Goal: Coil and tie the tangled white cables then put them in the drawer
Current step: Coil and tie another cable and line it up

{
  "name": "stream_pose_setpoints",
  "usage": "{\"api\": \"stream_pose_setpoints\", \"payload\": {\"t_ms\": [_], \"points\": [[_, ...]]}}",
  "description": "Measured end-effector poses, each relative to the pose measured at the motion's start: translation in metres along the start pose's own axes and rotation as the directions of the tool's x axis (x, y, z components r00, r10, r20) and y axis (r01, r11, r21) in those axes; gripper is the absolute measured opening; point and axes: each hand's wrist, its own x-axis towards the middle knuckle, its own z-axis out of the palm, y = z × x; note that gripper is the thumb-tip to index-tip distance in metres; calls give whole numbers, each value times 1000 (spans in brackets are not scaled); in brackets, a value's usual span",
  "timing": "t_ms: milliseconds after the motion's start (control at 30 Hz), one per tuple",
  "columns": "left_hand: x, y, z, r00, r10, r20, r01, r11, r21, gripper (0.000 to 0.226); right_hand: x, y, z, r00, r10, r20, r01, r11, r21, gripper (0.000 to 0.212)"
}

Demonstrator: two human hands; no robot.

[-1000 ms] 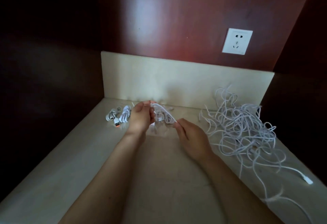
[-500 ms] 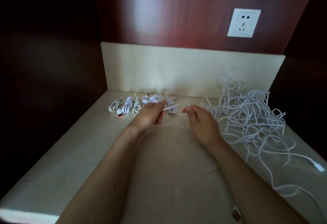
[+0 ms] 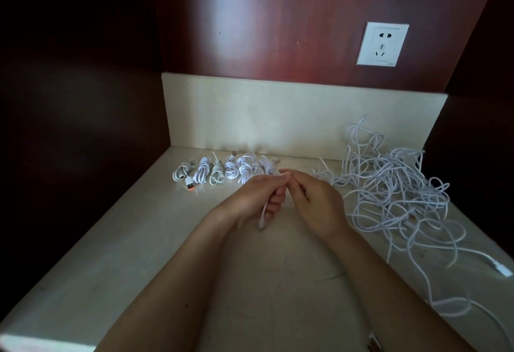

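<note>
Head view: our left hand (image 3: pixel 258 198) and right hand (image 3: pixel 317 204) now meet over the counter (image 3: pixel 139 240), where half a second back they held the cable (image 3: pixel 263 214) stretched apart. Left grips it, its end hanging below the fist. Right's fingers (image 3: pixel 296 184) curl against left; whether they pinch cable we cannot tell. We judge a fresh coil begun. Behind lie bundles (image 3: pixel 222 170) in a row, tangle (image 3: pixel 395 195) at right, drawer unseen

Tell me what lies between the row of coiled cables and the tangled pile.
Head view: bare countertop at the back; just in front of it, the left hand and right hand meet, the left gripping a loose cable.
</note>
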Motion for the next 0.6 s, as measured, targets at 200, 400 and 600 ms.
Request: {"api": "stream_pose_setpoints", "payload": {"t_ms": [200,400,600], "points": [[5,-1,-3,980,115,-161,-127,990,-64,34,-1,-3,9,999,-44,24,41,993,112,41],[9,-1,-21,823,184,-537,-316,935,-164,33,1,1,11,993,-121,0,121,989,88,35],[11,2,-28,908,98,-408,-378,614,-693,20,3,-2,10,965,-225,136,229,973,-13,27]]}}
